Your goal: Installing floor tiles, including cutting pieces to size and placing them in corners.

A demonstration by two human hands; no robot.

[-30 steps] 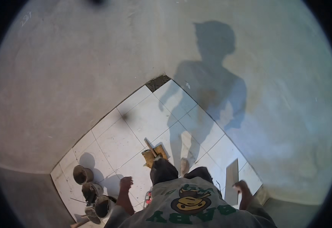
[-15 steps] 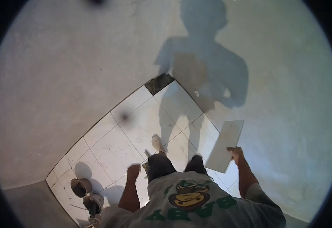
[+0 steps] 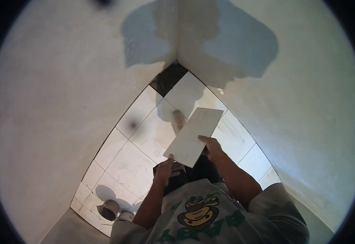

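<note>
White, one tile (image 3: pixel 193 136) in left fingers (image 3: pixel 170 157) and right fingers (image 3: pixel 203 139) overlaps one foot (image 3: pixel 179 118).

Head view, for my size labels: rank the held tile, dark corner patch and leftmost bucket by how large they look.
1. Held tile
2. Dark corner patch
3. Leftmost bucket
Nearness to the camera likely enlarges the tile.

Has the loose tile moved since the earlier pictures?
Yes: the loose tile, held in the right hand, has moved leftward, closer to the dark untiled corner gap.
</note>
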